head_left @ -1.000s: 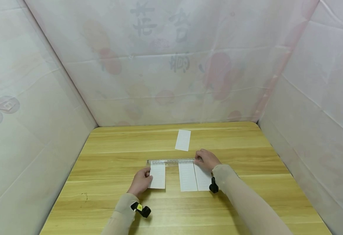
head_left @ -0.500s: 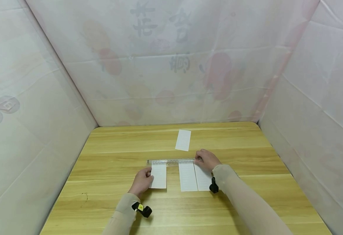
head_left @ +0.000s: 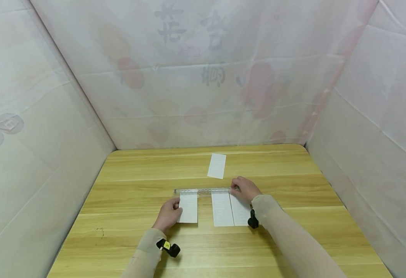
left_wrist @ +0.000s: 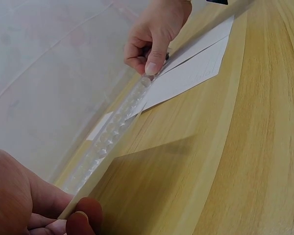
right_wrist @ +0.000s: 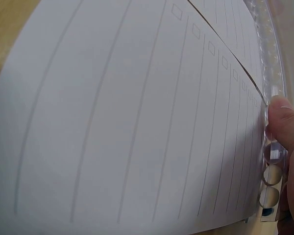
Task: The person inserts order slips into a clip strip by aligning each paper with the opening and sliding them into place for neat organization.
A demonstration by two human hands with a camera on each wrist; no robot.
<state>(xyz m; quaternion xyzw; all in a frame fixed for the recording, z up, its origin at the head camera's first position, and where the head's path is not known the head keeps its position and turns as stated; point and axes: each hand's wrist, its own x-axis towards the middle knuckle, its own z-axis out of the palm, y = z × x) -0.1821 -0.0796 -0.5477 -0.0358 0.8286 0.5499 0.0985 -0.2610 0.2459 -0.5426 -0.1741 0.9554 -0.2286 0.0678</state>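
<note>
A clear plastic strip [head_left: 204,192] with a row of round shapes, like a ruler, lies across the table. My left hand [head_left: 168,213] pinches the left edge of a white paper card [head_left: 189,209], whose top end meets the strip; the left wrist view shows the card raised and tilted. Two more lined cards, a middle one [head_left: 222,210] and a right one [head_left: 240,212], lie side by side under my right forearm's reach, tops at the strip. Near the strip's right end my right hand [head_left: 246,189] grips it between thumb and fingers, partly covering the right card.
Beyond the strip, a single white card [head_left: 217,166] lies slightly turned on the wooden table [head_left: 136,170]. Bare wood shows between the left card and the middle one. Fabric walls [head_left: 203,116] stand behind the table and along both sides.
My left hand has slid slightly to the right along with the card it pinches, narrowing the gap to the middle card. My right hand and the strip look unmoved.
</note>
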